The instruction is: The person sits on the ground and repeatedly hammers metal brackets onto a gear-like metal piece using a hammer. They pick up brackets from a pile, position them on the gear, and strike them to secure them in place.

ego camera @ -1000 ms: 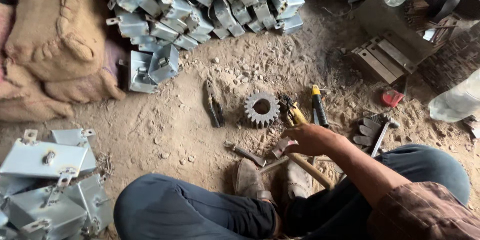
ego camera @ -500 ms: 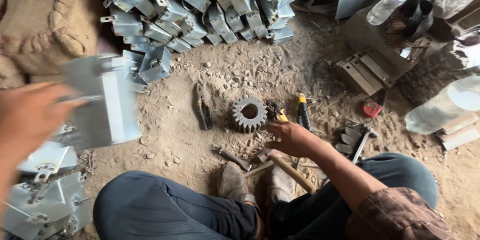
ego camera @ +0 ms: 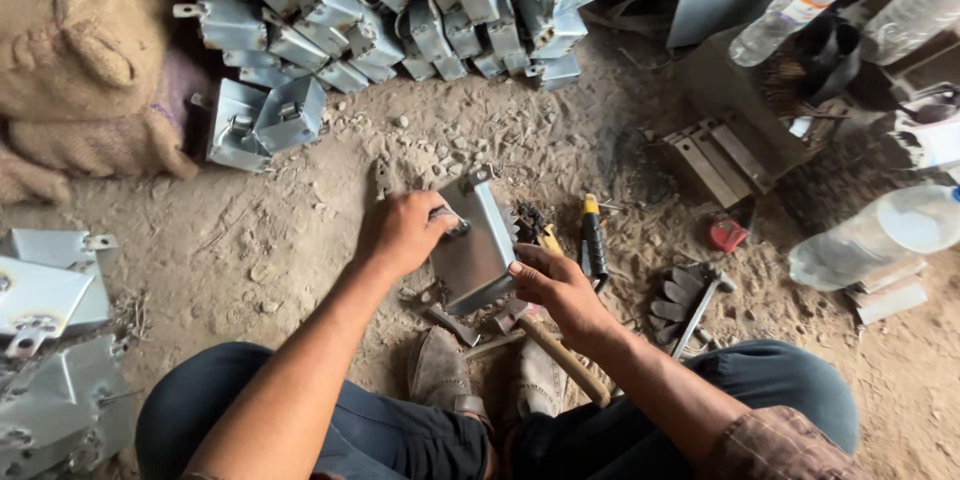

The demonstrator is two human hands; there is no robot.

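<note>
A grey sheet-metal box [ego camera: 477, 236] stands tilted on the dirt floor in front of my feet. My left hand [ego camera: 404, 230] grips its left side near a bolt. On the box's lower right edge, my right hand [ego camera: 556, 285] holds it with fingers curled. The box covers most of a toothed gear, of which only some teeth [ego camera: 518, 220] show at its right. A hammer with a wooden handle [ego camera: 560, 355] lies under my right forearm, next to my shoes [ego camera: 440, 372].
A heap of similar metal boxes [ego camera: 400, 10] lies at the back, more at the left [ego camera: 45, 320]. Burlap sacks [ego camera: 75, 60] are far left. A yellow-black tool [ego camera: 592, 240], wrenches [ego camera: 690, 300], plastic bottles [ego camera: 880, 235] and metal bars [ego camera: 715, 160] are at the right.
My left hand has brought a metal box from the left pile across to the middle and set it over the gear. My right hand has moved onto the box.
</note>
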